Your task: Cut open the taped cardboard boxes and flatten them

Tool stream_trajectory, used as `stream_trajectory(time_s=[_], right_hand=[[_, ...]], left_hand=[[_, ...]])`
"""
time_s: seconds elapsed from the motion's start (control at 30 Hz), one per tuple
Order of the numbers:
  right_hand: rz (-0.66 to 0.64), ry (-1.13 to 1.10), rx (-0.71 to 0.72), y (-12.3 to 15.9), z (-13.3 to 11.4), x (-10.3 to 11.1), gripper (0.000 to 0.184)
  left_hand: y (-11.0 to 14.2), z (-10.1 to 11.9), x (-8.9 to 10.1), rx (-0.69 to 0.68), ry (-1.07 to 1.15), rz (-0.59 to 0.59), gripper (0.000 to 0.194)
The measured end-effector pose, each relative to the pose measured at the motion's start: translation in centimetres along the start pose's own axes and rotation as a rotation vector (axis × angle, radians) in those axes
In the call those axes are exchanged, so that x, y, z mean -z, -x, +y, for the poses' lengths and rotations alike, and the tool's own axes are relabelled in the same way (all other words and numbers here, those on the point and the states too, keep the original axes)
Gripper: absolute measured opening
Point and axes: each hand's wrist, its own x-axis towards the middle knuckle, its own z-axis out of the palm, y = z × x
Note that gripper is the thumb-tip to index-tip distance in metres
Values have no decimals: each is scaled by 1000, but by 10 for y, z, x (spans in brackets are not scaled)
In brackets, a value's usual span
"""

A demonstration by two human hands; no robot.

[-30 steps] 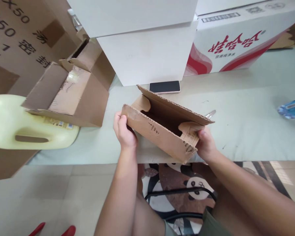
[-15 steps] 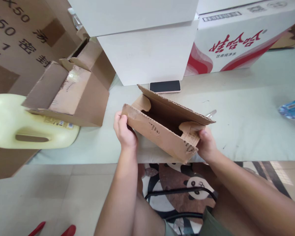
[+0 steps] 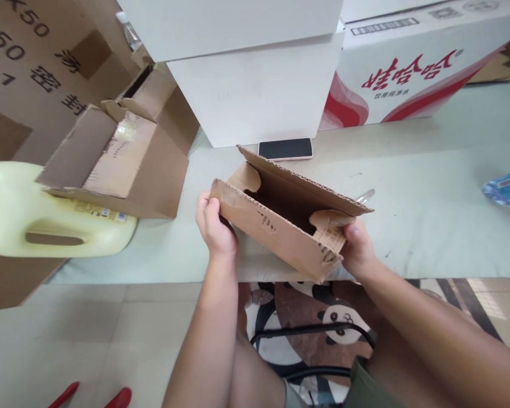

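Between my two hands is a brown cardboard box (image 3: 276,229), its top flaps raised and its dark inside facing up. It sits slanted near the table's front edge, with the right end closer to me. My left hand (image 3: 216,226) grips the left end, thumb over the near edge and fingers partly hidden behind. At the right end, my right hand (image 3: 357,248) is closed on the side, its thumb by the small flap; the other fingers are mostly hidden. A clear, shiny piece (image 3: 366,196) pokes out behind the box's right corner; its kind is unclear.
A phone (image 3: 285,149) lies before stacked white cartons (image 3: 255,90). Leftward are another open cardboard box (image 3: 153,170) and a pale yellow jug (image 3: 8,209). A red-and-white carton (image 3: 399,85) stands at the back right, a blue packet (image 3: 508,187) on the table's right.
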Motion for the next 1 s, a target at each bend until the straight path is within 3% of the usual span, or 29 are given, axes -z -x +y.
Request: stream_trajectory(time_s=[0.7,1.0], right_hand=[[21,29,-30,-2,-7,-2,65],[-26,-38,-11,-4,-12,-5,59]], left_hand=[[0,-1,1,7,-19,-19,29],[1,-1,0,29,10,-8,27]])
